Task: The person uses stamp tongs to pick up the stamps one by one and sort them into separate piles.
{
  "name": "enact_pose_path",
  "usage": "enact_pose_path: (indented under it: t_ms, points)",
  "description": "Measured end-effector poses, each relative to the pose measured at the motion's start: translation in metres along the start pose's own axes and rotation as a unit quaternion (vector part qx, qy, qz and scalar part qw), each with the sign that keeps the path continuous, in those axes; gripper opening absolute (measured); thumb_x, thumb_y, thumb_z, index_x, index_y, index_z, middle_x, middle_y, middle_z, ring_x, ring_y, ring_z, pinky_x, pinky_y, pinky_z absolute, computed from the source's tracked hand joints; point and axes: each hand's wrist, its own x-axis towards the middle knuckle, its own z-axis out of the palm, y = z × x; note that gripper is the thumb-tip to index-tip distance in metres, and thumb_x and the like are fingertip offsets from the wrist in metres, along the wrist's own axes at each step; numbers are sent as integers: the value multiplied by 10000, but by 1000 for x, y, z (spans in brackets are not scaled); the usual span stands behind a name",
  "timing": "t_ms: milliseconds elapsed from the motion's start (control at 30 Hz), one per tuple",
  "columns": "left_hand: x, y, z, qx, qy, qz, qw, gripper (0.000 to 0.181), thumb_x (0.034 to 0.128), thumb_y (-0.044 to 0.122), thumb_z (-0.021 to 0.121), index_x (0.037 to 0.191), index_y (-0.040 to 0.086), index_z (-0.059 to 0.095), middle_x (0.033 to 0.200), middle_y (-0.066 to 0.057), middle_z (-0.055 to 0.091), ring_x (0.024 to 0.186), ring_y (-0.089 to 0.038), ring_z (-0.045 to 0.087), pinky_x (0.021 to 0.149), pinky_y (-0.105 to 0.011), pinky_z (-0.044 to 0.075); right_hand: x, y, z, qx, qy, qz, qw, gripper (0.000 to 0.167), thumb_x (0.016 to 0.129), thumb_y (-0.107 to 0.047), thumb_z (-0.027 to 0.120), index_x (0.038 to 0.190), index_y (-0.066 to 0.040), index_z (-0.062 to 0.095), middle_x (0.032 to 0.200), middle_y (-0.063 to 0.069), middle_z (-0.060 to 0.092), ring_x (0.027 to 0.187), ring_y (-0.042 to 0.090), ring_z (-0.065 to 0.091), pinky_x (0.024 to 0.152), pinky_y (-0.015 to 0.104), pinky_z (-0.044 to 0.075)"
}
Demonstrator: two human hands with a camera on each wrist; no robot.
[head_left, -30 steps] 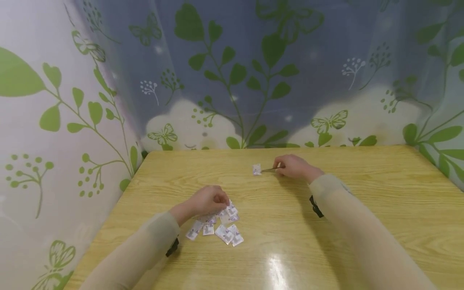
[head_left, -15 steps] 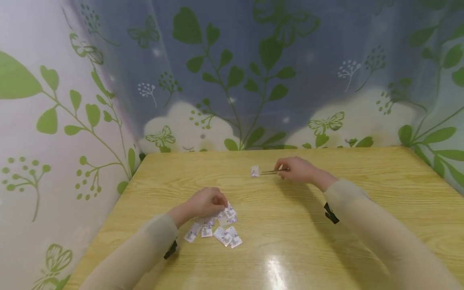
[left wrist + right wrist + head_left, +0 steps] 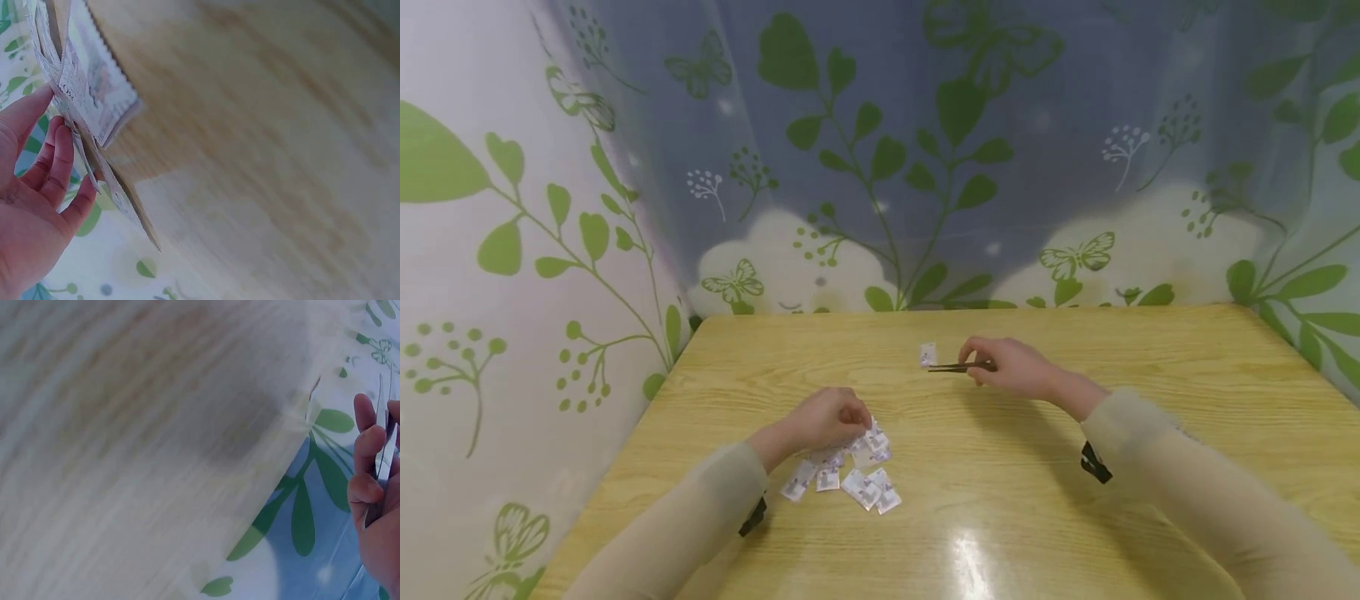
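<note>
Several small white-and-purple packets [image 3: 862,487] lie in an overlapping pile on the table. My left hand [image 3: 820,419] is at the far side of this pile, thumb and fingertips pinching a packet's edge; in the left wrist view the hand [image 3: 40,181] has its fingertips against packets [image 3: 97,81]. Farther back, one single packet [image 3: 928,354] lies flat. Dark metal tweezers [image 3: 958,367] are held in my right hand [image 3: 1011,367], their parted tips by the near edge of that packet. The right wrist view shows the hand [image 3: 378,487] gripping the tweezers [image 3: 382,462].
The wood-grain table [image 3: 1000,492] meets a blue and white curtain [image 3: 850,167] with green leaves and butterflies along its back edge. A white leaf-patterned covering [image 3: 535,350] hangs at the left. Dark bands show by both wrists.
My right hand has come slightly nearer, and the tweezers have moved from the single packet's right side to its near edge, tips visibly parted. My left hand has stayed at the pile.
</note>
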Motion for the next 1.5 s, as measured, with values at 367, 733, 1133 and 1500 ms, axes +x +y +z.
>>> enact_pose_path:
  t_ms: [367, 733, 1133, 1500]
  points:
    - [-1, -1, 1, 102, 49, 2, 9999, 68, 889, 131, 692, 918, 188, 718, 848, 94, 575, 760, -78, 540, 706, -304, 474, 10, -9, 28, -306, -194, -204, 9991, 174, 962, -173, 594, 1135, -186, 598, 887, -43, 651, 723, 106, 571, 665, 359, 458]
    - [-2, 1, 0, 252, 141, 67, 9996, 62, 877, 144, 704, 910, 188, 731, 827, 107, 583, 750, -72, 548, 701, -297, 475, 25, -25, 50, -590, -578, -535, 9951, 150, 941, -171, 576, 1077, -211, 624, 897, -30, 654, 785, 143, 587, 719, 374, 472]
    - [0, 1, 0, 550, 202, 205, 9981, 19, 861, 174, 731, 873, 164, 721, 839, 103, 600, 765, -82, 555, 715, -297, 467, 38, -41, 61, -647, -593, -748, 9933, 144, 924, -130, 587, 1048, -191, 627, 790, -70, 595, 658, 108, 493, 604, 308, 416]
    - [0, -2, 2, 433, 156, 24, 9989, 46, 862, 165, 732, 866, 188, 693, 823, 104, 590, 750, -71, 551, 715, -293, 472, 43, -44, 66, -528, -644, -960, 9919, 131, 922, -90, 598, 1018, -178, 620, 856, -25, 668, 728, 107, 573, 654, 319, 467]
